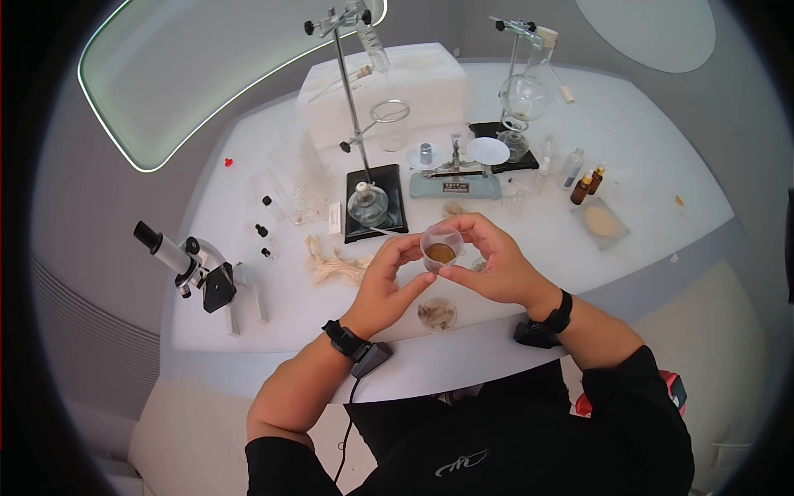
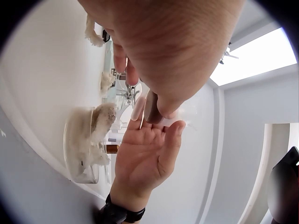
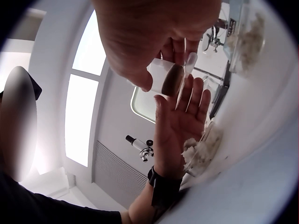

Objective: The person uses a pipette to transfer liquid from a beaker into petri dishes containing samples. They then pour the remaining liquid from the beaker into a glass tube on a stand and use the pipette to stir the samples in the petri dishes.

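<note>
The label [image 1: 456, 188] on the balance [image 1: 488, 188] is too small to read; the left wrist view crops the left hand [image 2: 161, 49].

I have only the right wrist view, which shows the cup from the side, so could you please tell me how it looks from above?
Observer: In the head view, the round rim of the clear cup faces the camera, with brown contents visible down inside.
Operator: Thank you. Would you kindly check for bottles toward the right side of the table?
Observer: Yes, two amber bottles stand there, close together.
Operator: My view cuts off most of the balance; is anything on its left pan?
Observer: Yes, a silver cylinder stands on it.
</note>
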`<state>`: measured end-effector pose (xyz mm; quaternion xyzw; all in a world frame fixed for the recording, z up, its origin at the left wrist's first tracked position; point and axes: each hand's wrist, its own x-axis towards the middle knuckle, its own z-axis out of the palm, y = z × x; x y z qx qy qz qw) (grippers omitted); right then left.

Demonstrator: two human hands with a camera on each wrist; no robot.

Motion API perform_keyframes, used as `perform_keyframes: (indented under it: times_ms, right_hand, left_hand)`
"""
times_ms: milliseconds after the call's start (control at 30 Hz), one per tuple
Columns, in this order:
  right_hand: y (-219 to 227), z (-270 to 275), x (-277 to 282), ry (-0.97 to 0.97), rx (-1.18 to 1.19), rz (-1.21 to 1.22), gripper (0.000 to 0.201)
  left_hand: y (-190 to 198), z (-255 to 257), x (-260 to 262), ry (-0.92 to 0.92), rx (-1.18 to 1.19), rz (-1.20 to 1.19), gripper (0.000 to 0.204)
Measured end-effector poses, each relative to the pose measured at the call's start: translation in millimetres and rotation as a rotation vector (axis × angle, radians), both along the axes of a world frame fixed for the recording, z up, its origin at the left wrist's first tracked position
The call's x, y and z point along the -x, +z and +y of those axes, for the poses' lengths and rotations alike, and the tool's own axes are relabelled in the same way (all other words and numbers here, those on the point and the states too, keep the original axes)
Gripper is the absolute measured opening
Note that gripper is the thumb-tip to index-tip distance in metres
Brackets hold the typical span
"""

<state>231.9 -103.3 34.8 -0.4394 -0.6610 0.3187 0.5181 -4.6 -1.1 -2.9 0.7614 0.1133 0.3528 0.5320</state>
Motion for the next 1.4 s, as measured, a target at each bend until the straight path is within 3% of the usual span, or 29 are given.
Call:
perform_keyframes:
  times_ms: [67, 233, 333, 433, 667, 1067, 1167, 1233, 1400]
  right_hand:
    - [-4.5, -0.9, 0.1, -0.033, -0.025, 0.055, 0.054]
    - [-5.9, -3.0, -5.3, 0.033, 0.033, 0.219, 0.058]
    - [-9.5, -2.1, -9.3, 0.033, 0.018, 0.248, 0.061]
    - [-5.5, -2.8, -11.2, 0.001, 0.017, 0.246, 0.064]
    - [-3.9, -1.2, -21.1, -0.059, 0.029, 0.207, 0.070]
    - [1.8, -2.9, -28.5, -0.167, 0.008, 0.044, 0.057]
    - [-5.0, 3.5, -30.0, -0.171, 0.054, 0.113, 0.055]
    - [-8.8, 8.1, -30.1, -0.081, 0.098, 0.360, 0.054]
    - [-15.0, 10.4, -37.5, -0.099, 0.084, 0.315, 0.054]
  left_hand:
    - [-2.3, 1.4, 0.7, 0.074, 0.045, -0.013, 0.058]
    - [-10.5, 4.8, -0.2, 0.217, 0.137, -0.063, 0.038]
    - [-19.7, 10.2, 3.4, 0.238, 0.130, -0.041, 0.040]
    - [-12.2, 3.0, 0.8, 0.210, 0.247, -0.072, 0.039]
    - [-6.8, 3.3, 1.5, 0.196, 0.185, 0.021, 0.035]
    - [-8.1, 4.4, 4.6, 0.189, 0.127, 0.048, 0.034]
    - [-3.5, 0.5, 2.7, 0.165, 0.281, 0.063, 0.032]
    - [-3.8, 0.5, 2.7, 0.178, 0.283, 0.073, 0.032]
    - [-0.8, -1.2, 3.1, 0.170, 0.239, 0.099, 0.031]
